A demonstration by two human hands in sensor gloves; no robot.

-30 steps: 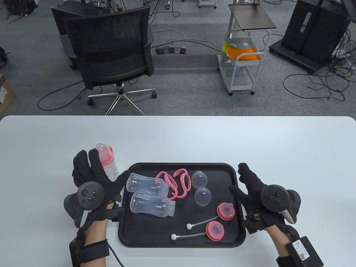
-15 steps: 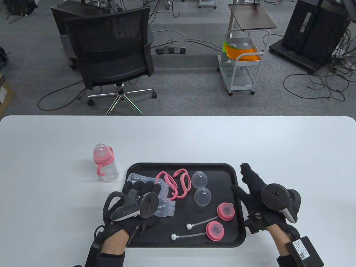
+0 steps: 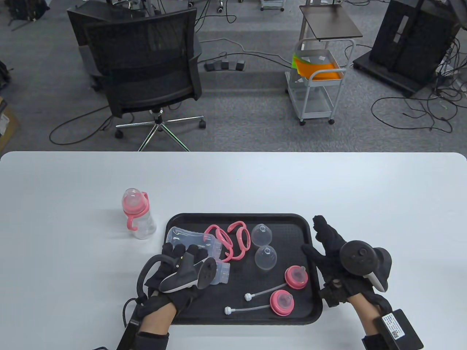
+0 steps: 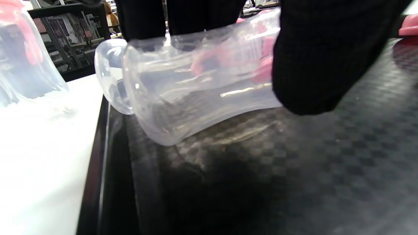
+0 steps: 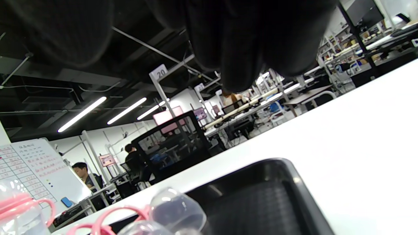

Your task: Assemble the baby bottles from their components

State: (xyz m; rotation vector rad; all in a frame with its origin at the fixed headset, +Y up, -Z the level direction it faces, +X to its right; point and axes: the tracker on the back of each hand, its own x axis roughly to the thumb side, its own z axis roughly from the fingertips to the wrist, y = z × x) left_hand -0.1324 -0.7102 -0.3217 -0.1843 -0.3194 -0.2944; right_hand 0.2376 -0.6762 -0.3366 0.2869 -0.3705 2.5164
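1. Left hand [image 3: 182, 271]: wrapped over the nearer clear bottle [image 3: 219, 274] lying at the tray's left end; in the left wrist view, fingers [image 4: 313, 58] close around its body [image 4: 196, 85].
2. Right hand [image 3: 335, 255]: spread, fingers extended, holding nothing, over the tray's right rim.
3. Tray [image 3: 240, 321], black, at the counter's near edge: second clear bottle [image 3: 189, 238], pink handles [image 3: 228, 242], two clear domes [image 3: 263, 246], two pink nipple rings [image 3: 290, 288], two straws [image 3: 255, 300].
4. Assembled bottle [image 3: 136, 215]: upright on the counter [image 3: 255, 182], left of the tray.
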